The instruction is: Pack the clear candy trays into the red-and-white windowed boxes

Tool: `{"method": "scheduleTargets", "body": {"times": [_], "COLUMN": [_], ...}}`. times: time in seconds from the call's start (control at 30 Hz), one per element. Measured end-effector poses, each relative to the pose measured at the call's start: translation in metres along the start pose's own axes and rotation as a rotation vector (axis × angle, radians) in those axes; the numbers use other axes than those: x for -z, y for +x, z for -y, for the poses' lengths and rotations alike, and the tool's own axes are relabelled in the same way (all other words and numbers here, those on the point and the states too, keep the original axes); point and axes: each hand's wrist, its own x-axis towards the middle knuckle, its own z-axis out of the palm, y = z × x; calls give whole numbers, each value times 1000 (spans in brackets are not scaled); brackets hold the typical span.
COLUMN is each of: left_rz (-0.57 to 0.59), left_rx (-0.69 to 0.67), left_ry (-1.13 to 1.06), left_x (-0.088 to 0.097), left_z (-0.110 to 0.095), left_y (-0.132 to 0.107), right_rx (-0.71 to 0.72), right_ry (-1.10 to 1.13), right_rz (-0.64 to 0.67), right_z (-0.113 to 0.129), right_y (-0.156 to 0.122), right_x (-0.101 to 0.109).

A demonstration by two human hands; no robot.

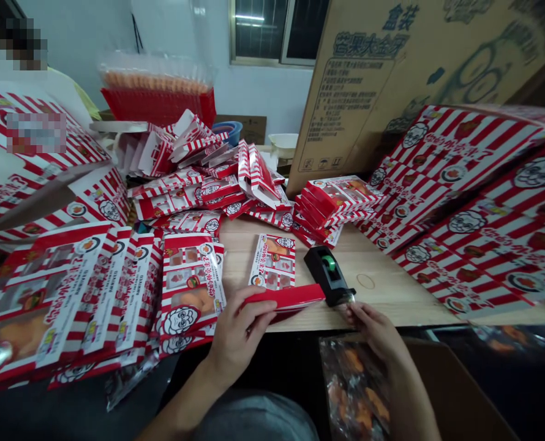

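Observation:
My left hand (240, 331) grips a red and white box (291, 299), which stands on its edge at the table's front with a plain red side facing up. At the cutting end of a black tape dispenser (330, 275), the fingers of my right hand (371, 327) are pinched together, seemingly on a short piece of clear tape (349, 300). A green-cored roll sits in the dispenser. Just behind the held box lies another printed box (273, 260), flat, with windows showing small food-shaped pieces.
Striped boxes (190, 282) are stacked at the left, and a loose pile (208, 190) lies behind. Tall display cartons (474, 245) and a large brown carton (346, 92) stand at the right. Below the table edge is a clear bag of orange pieces (357, 386). A person (65, 92) is at the far left.

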Motion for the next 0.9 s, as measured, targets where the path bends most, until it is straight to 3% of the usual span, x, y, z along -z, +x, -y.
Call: {"method": "scheduleTargets", "body": {"times": [0.2, 0.4, 0.5, 0.6, 0.77, 0.9], "left_rz": [33, 28, 29, 31, 16, 72], "left_rx": [30, -11, 0, 13, 35, -15], "left_ry": [6, 52, 53, 50, 76, 84], "left_x": [0, -1, 0, 0, -1, 3], "left_z": [2, 2, 2, 0, -7, -14], "left_y": [0, 0, 0, 1, 7, 14], "right_rx": [-38, -52, -71, -54, 84, 85], "right_ry": [30, -67, -84, -26, 315, 353], "right_rz": [24, -98, -98, -32, 92, 215], "right_z": [5, -19, -21, -5, 46, 73], "right_y": [0, 17, 3, -33, -102, -121], "right_x": [1, -8, -6, -13, -61, -107]}}
